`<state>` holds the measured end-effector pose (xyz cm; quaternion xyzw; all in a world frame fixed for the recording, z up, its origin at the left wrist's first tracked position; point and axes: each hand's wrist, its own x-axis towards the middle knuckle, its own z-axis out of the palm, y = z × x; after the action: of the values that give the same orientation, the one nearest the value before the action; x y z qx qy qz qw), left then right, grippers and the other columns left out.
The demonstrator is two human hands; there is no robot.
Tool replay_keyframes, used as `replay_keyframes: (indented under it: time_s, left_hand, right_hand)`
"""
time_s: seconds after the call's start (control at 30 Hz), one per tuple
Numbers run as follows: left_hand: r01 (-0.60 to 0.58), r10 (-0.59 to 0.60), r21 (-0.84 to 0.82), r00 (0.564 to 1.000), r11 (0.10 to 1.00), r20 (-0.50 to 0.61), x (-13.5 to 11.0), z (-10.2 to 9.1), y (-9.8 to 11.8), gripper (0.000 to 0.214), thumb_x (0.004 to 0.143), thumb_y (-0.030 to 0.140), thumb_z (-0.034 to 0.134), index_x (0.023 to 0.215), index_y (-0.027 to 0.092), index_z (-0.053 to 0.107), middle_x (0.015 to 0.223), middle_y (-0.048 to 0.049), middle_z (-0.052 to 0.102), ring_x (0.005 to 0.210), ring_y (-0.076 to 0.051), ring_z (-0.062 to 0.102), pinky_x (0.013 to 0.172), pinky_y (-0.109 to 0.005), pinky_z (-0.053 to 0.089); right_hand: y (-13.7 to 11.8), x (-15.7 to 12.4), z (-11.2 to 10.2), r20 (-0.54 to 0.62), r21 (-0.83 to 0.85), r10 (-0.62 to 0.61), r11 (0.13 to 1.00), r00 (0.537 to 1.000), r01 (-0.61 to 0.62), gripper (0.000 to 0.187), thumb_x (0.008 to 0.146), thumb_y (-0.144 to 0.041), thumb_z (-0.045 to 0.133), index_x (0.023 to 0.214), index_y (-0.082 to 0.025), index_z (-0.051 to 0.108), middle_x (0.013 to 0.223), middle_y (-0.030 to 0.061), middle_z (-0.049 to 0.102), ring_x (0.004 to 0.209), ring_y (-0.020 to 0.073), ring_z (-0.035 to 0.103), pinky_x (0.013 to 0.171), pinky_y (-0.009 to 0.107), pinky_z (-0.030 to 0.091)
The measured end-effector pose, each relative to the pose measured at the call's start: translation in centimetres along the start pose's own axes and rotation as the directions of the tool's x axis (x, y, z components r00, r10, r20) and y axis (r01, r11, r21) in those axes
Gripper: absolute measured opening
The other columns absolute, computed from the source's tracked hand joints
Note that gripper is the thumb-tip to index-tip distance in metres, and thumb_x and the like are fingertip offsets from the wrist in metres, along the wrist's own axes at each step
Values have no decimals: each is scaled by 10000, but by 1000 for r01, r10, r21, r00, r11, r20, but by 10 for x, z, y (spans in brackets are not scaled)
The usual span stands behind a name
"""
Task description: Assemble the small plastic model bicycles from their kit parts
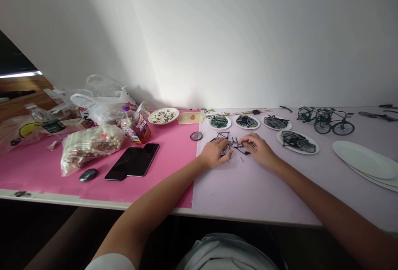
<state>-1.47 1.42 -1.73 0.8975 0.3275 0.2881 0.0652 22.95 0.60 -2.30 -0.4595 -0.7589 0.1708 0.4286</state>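
Note:
My left hand (215,153) rests low over the lilac table part, its thumb and fingers closed around a small toy bicycle wheel (225,150). Just right of it, my right hand (257,149) pinches a thin black bicycle part (245,150), partly hidden by the fingers. Between the hands lie small black bicycle pieces (234,142). A thin black toy bicycle frame (223,135) lies just beyond the left fingers. Left of it, a loose spoked wheel (196,136) lies flat on the pink and lilac border.
White plates of toy bicycle parts (219,126) stand behind my hands, with another plate (315,151) to the right. Assembled toy bicycles (334,126) stand at the back right near stacked plates (363,158). Leftward are two phones (143,160), a drink bottle (135,126) and bags (93,143).

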Motion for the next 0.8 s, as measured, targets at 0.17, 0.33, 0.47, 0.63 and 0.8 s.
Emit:
replay_keyframes:
  time_s: [0.17,0.33,0.47,0.63,0.8]
  left_hand:
    - [-20,19,23,1000,1000,5,1,1,1,338,981,426,492,1180,189,627,1076,-104,699,947,-248,684,827,-367,542]
    - [-63,58,69,996,996,68,2,0,1,338,1001,421,453,1167,193,638,992,-88,680,923,-237,674,800,-343,530]
    - [-86,77,78,992,993,103,2,-1,3,368,1013,439,431,1196,193,634,997,-88,678,909,-235,671,784,-338,523]
    - [-112,101,93,988,989,115,2,-1,2,400,1032,428,371,1183,179,646,979,-93,698,912,-239,679,772,-342,513]
    - [-138,129,82,985,987,116,2,-1,1,411,1038,427,348,1150,188,664,952,-86,713,908,-230,687,780,-335,512]
  right_hand:
    - [-1,0,0,-13,0,-31,1000,999,31,225,1000,-378,542,1019,-246,724,1089,90,685,1034,267,648,879,413,558]
    - [-7,-1,6,59,-18,-66,998,996,67,162,970,-341,588,964,-255,726,1040,82,678,1056,282,623,936,464,540]
    - [-14,-2,9,104,9,-102,995,989,101,164,967,-274,568,938,-256,728,1019,80,682,1055,279,613,940,465,546]
    - [-18,-2,7,72,15,-118,993,990,117,176,968,-267,572,930,-260,744,978,78,695,1036,280,619,898,450,556]
    - [-19,-2,7,40,35,-139,990,989,138,188,964,-275,588,916,-281,769,950,75,712,1013,282,632,873,449,570]
